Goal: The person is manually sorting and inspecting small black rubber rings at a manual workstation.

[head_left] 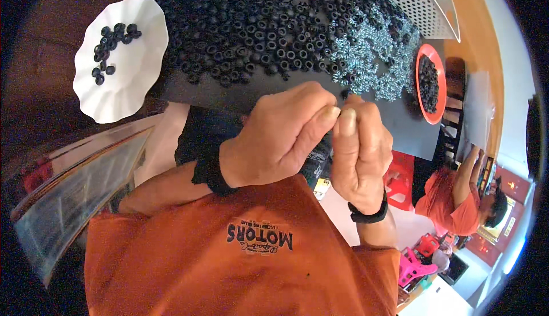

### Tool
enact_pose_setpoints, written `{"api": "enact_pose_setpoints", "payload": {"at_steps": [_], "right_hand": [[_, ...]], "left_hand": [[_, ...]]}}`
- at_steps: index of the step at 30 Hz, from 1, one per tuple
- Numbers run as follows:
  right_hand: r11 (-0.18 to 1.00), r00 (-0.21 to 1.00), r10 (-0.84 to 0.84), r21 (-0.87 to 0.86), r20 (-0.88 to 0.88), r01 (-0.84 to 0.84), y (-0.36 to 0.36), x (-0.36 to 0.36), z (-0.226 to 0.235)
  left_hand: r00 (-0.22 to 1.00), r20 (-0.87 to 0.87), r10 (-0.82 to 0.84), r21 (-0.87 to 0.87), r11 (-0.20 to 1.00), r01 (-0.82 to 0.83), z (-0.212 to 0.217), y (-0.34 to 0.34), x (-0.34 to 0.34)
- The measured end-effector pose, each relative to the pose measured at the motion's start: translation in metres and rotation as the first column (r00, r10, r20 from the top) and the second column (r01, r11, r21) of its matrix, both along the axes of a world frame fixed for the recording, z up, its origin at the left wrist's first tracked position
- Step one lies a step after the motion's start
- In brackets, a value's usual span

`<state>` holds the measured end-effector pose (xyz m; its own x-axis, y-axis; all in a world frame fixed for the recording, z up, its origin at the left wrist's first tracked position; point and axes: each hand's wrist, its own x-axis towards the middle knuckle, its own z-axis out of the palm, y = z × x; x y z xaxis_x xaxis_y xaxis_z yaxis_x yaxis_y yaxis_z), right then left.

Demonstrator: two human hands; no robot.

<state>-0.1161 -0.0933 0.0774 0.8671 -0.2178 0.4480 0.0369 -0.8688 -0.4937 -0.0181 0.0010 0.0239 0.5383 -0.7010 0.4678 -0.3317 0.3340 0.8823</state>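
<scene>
Head view: our left hand (280, 136) and right hand (357, 147), fingertips pinched together on a small part too hidden to tell, above black rings (251, 24).

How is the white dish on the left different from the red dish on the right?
The white dish has a wavy, scalloped rim; the red dish has a smooth rim. The white dish looks larger and rounder in this view; the red dish looks narrow and oval near the picture's edge. The white dish holds only a few black rings, with much bare surface; the red dish is nearly covered by its black rings. Both sit beside the black mat.
</scene>
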Motion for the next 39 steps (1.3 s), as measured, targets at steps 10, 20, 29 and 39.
{"api": "enact_pose_setpoints", "payload": {"at_steps": [10, 20, 29, 39], "right_hand": [[0.543, 0.987, 0.025, 0.831, -0.161, 0.122, 0.001, -0.008, -0.006], [0.451, 0.975, -0.011, 0.869, -0.221, 0.202, 0.009, -0.002, -0.011], [0.539, 0.994, 0.036, 0.84, -0.103, 0.068, 0.014, 0.004, -0.025], [0.357, 0.975, 0.129, 0.926, -0.18, 0.124, 0.005, 0.0, -0.009]], "left_hand": [[0.847, -0.475, -0.24, 0.117, 0.936, 0.331, 0.009, 0.014, 0.004], [0.703, -0.652, -0.284, -0.038, 0.938, 0.344, 0.01, 0.013, -0.002], [0.902, -0.43, -0.048, 0.153, 0.98, 0.125, 0.014, 0.011, -0.008], [0.703, -0.675, -0.223, -0.054, 0.965, 0.255, 0.018, 0.015, 0.0]]}}
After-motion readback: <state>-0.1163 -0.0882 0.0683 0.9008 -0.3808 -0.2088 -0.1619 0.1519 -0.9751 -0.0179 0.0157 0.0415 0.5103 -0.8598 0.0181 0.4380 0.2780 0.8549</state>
